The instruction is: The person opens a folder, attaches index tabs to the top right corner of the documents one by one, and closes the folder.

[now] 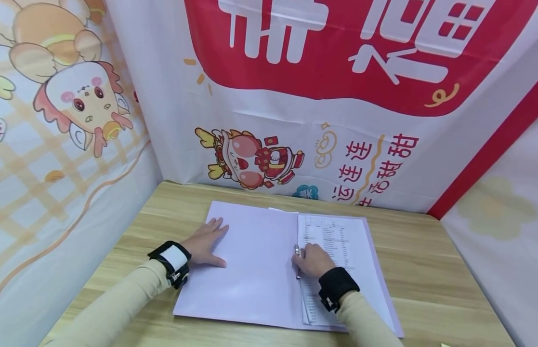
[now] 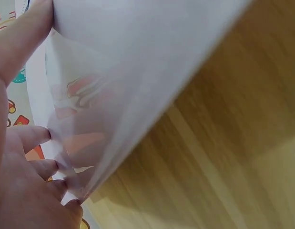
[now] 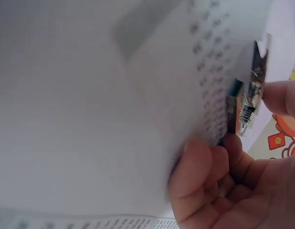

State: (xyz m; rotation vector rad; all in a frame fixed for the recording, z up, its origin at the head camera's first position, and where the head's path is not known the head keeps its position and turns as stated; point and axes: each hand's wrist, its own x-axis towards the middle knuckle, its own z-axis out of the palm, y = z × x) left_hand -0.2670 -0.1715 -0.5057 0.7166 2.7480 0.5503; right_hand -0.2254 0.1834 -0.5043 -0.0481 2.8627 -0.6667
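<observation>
A light purple folder lies spread open on the wooden table. My left hand rests with spread fingers on the left cover near its outer edge. In the left wrist view, the thumb and fingertips touch the glossy cover. Printed sheets lie on the folder's right side. At the spine, my right hand holds the folder's metal clip. The right wrist view shows the thumb against the clip's lever, with its spring exposed. Fingers curl below it, beside the paper.
Bare wood of the table shows to the right of the folder. A printed cloth hangs behind the table's back edge. Another patterned cloth hangs along the left side. A tiny pale scrap shows at the bottom edge.
</observation>
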